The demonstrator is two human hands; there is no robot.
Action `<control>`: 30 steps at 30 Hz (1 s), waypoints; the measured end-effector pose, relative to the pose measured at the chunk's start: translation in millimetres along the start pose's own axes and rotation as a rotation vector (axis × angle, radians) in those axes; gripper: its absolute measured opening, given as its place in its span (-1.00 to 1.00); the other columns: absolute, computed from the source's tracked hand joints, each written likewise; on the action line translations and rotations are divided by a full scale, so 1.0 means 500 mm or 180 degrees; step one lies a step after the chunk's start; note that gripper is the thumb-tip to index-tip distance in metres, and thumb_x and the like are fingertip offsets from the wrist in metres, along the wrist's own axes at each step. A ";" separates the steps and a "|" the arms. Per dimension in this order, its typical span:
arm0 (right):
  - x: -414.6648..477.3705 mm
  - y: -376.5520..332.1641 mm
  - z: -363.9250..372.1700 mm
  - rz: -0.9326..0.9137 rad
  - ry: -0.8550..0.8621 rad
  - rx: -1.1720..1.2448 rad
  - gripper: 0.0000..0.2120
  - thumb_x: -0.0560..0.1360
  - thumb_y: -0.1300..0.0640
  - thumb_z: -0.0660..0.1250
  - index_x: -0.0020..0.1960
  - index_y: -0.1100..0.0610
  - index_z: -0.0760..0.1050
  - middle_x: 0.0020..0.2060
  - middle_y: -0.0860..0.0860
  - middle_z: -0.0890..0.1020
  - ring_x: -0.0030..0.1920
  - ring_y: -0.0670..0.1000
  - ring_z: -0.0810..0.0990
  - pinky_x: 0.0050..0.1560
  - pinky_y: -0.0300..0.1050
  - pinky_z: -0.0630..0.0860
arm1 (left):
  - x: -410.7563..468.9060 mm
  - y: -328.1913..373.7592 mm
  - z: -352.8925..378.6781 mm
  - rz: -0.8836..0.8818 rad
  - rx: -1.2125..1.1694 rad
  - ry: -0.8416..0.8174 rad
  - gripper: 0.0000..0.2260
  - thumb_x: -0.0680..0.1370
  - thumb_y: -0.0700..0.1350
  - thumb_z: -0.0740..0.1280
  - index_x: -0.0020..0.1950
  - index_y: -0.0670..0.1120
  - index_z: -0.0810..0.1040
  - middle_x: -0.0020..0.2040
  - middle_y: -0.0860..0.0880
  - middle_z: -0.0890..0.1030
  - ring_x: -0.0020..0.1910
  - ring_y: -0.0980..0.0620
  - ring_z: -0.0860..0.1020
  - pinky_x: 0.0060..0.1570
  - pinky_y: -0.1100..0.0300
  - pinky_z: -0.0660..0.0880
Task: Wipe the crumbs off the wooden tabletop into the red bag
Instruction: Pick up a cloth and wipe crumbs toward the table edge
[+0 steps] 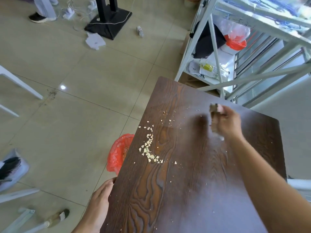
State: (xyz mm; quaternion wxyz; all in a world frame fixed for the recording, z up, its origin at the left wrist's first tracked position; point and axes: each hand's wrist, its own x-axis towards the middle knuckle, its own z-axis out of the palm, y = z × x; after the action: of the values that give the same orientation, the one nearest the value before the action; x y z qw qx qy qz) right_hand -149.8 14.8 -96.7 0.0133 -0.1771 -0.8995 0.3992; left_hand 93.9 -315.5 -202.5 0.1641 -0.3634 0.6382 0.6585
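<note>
A dark wooden tabletop (193, 190) fills the lower right. Pale crumbs (149, 149) lie in a curved heap near its left edge, with small specks scattered further across the wood. Below that edge, on the floor, stands an open red bag (117, 153), partly hidden by the table. My right hand (227, 123) is over the far part of the table, blurred, gripping a brownish cloth (214, 115). My left hand (101, 200) rests against the table's left edge, near the front, with fingers together.
A white metal shelf rack (213, 52) with bags stands beyond the table's far corner. A black stand base (109, 26) and cables lie on the tiled floor at the back. White furniture legs (20, 83) and a brush in a pan (11, 170) are at the left.
</note>
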 end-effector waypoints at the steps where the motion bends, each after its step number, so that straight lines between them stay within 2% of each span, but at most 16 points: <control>1: 0.030 0.007 0.001 0.0092 -0.0052 -0.0140 -0.80 0.61 0.29 0.23 -0.02 0.07 0.59 -0.22 0.13 0.59 -0.42 0.05 0.60 -0.47 -0.21 0.58 | 0.000 0.001 -0.001 0.0037 0.0028 -0.0036 -0.66 0.72 -0.23 0.11 0.06 -0.03 0.68 -0.10 0.27 0.76 -0.11 0.44 0.66 -0.15 0.59 0.46; 2: 0.057 0.017 0.011 0.0203 -0.0141 -0.0272 -0.78 0.60 0.31 0.18 -0.03 0.11 0.57 -0.24 0.14 0.56 -0.51 0.00 0.53 -0.57 -0.26 0.47 | 0.003 -0.003 -0.001 0.0057 0.0013 -0.0035 -0.66 0.72 -0.23 0.10 0.05 -0.02 0.67 -0.10 0.32 0.73 -0.16 0.49 0.64 -0.21 0.63 0.44; 3: 0.083 0.025 0.030 0.0252 -0.0152 -0.0394 -0.77 0.58 0.29 0.15 -0.07 0.09 0.55 -0.26 0.13 0.57 -0.54 0.00 0.51 -0.57 -0.23 0.45 | 0.003 -0.005 0.001 0.0066 -0.0018 -0.0057 -0.66 0.72 -0.23 0.10 0.06 -0.02 0.67 -0.09 0.34 0.72 -0.17 0.50 0.63 -0.22 0.64 0.43; 5: 0.110 0.029 0.079 -0.0011 -0.0387 -0.0806 -0.78 0.45 0.18 0.11 -0.10 0.05 0.53 -0.26 0.10 0.62 -0.40 0.17 0.63 -0.41 -0.02 0.59 | 0.001 -0.004 0.006 0.0099 -0.0044 -0.0060 -0.66 0.71 -0.24 0.10 0.07 -0.03 0.67 -0.13 0.40 0.71 -0.18 0.52 0.62 -0.22 0.65 0.42; 7: 0.125 0.017 0.143 -0.0375 -0.0759 -0.0942 -0.66 0.35 0.15 0.08 -0.03 -0.05 0.56 -0.19 0.06 0.64 -0.21 0.24 0.68 -0.28 0.08 0.63 | 0.000 -0.002 0.011 0.0086 0.0001 -0.0009 -0.65 0.71 -0.27 0.10 0.03 -0.02 0.65 -0.18 0.47 0.67 -0.21 0.55 0.60 -0.22 0.66 0.40; 9: 0.090 -0.043 0.196 -0.0751 -0.1146 -0.0836 -0.60 0.41 0.24 0.13 0.04 -0.09 0.62 -0.04 0.00 0.64 -0.11 0.17 0.67 -0.20 0.09 0.67 | 0.004 -0.001 0.010 0.0036 0.0034 0.0087 -0.64 0.71 -0.26 0.12 -0.01 0.00 0.68 -0.12 0.35 0.72 -0.17 0.48 0.63 -0.17 0.61 0.44; 11: 0.049 -0.097 0.236 -0.1120 -0.1623 -0.0844 -0.60 0.51 0.35 0.18 0.16 -0.01 0.62 0.05 -0.01 0.61 -0.04 0.08 0.65 -0.06 0.10 0.67 | 0.012 -0.004 0.007 -0.0045 -0.0035 0.0122 -0.64 0.71 -0.21 0.14 -0.02 0.01 0.72 -0.08 0.17 0.78 0.01 0.28 0.67 -0.04 0.44 0.48; 13: 0.024 -0.118 0.265 -0.1508 -0.2022 -0.1029 -0.60 0.52 0.37 0.20 0.20 0.05 0.63 0.11 0.00 0.61 0.10 0.09 0.60 0.16 0.09 0.58 | 0.009 -0.002 0.007 -0.0142 -0.0125 0.0099 -0.66 0.71 -0.17 0.15 0.03 -0.01 0.73 -0.06 0.12 0.79 0.08 0.13 0.67 0.08 0.26 0.47; 15: 0.001 -0.125 0.277 -0.1674 -0.2405 -0.1147 -0.61 0.53 0.36 0.20 0.19 0.03 0.63 0.14 -0.01 0.62 0.18 0.07 0.58 0.28 0.08 0.50 | 0.003 -0.001 0.008 -0.0217 -0.0151 0.0071 -0.67 0.71 -0.14 0.15 0.09 -0.04 0.73 0.00 0.05 0.79 0.07 0.12 0.70 0.12 0.18 0.48; 18: -0.043 -0.125 0.272 -0.1861 -0.3024 -0.1314 -0.63 0.57 0.33 0.19 0.18 -0.01 0.62 0.15 -0.07 0.61 0.20 0.01 0.57 0.32 0.08 0.48 | -0.007 0.011 0.011 -0.0272 -0.0204 0.0068 -0.68 0.71 -0.15 0.16 0.10 -0.05 0.73 0.03 0.01 0.79 0.09 0.09 0.70 0.19 0.13 0.49; 20: -0.063 -0.123 0.244 -0.1876 -0.3234 -0.1249 -0.61 0.57 0.36 0.16 0.20 0.02 0.60 0.15 -0.07 0.60 0.12 -0.02 0.60 0.20 0.11 0.57 | -0.008 0.015 0.013 -0.0287 -0.0220 0.0080 -0.67 0.71 -0.16 0.16 0.06 -0.03 0.74 0.00 0.03 0.80 0.06 0.10 0.70 0.18 0.13 0.49; 22: -0.062 -0.118 0.183 -0.1324 -0.3144 -0.0849 -0.64 0.58 0.39 0.16 0.19 0.06 0.57 0.06 -0.03 0.60 -0.16 -0.02 0.65 -0.19 0.06 0.67 | -0.007 0.015 0.012 -0.0338 -0.0274 0.0063 -0.66 0.71 -0.16 0.15 0.05 -0.02 0.74 -0.02 0.04 0.80 0.01 0.15 0.73 0.13 0.16 0.50; 23: -0.058 -0.109 0.140 -0.1072 -0.2957 -0.0616 -0.66 0.58 0.40 0.17 0.18 0.08 0.56 0.00 0.02 0.60 -0.30 -0.02 0.62 -0.39 0.03 0.62 | -0.005 0.010 0.010 -0.0386 -0.0305 0.0051 -0.67 0.71 -0.14 0.16 0.08 -0.02 0.74 0.02 0.02 0.79 0.05 0.13 0.72 0.18 0.13 0.51; 25: -0.063 -0.072 0.051 -0.0889 -0.2361 -0.0322 -0.70 0.59 0.38 0.18 0.14 0.09 0.58 -0.17 0.10 0.61 -0.47 0.00 0.56 -0.58 -0.03 0.49 | -0.004 0.007 0.005 -0.0406 -0.0316 0.0007 -0.71 0.68 -0.03 0.20 0.18 0.00 0.72 0.17 -0.03 0.75 0.22 0.01 0.67 0.37 -0.01 0.45; 27: -0.104 -0.014 -0.001 -0.0610 -0.1768 -0.0317 -0.77 0.62 0.28 0.20 0.03 0.06 0.59 -0.38 0.06 0.58 -0.54 0.07 0.55 -0.57 -0.17 0.43 | -0.002 -0.004 -0.001 -0.0413 -0.0230 0.0004 -0.62 0.58 0.15 0.23 0.28 0.07 0.67 0.29 0.02 0.69 0.33 0.02 0.60 0.46 -0.07 0.38; 30: -0.224 0.102 0.020 -0.0001 -0.0885 -0.0785 -0.83 0.60 0.13 0.25 -0.10 -0.04 0.58 -0.30 0.02 0.60 -0.26 0.17 0.65 -0.33 -0.22 0.49 | 0.006 -0.030 -0.008 -0.0503 -0.0260 -0.0078 -0.43 0.47 0.33 0.25 0.40 0.11 0.58 0.42 0.08 0.58 0.42 0.08 0.52 0.50 -0.05 0.33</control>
State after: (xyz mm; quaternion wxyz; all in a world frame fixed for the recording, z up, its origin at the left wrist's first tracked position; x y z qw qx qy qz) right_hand -30.8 2.3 -127.3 -0.1328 -0.1204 -0.9348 0.3066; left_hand 103.2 -318.0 -214.9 0.2084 -0.4109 0.5781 0.6734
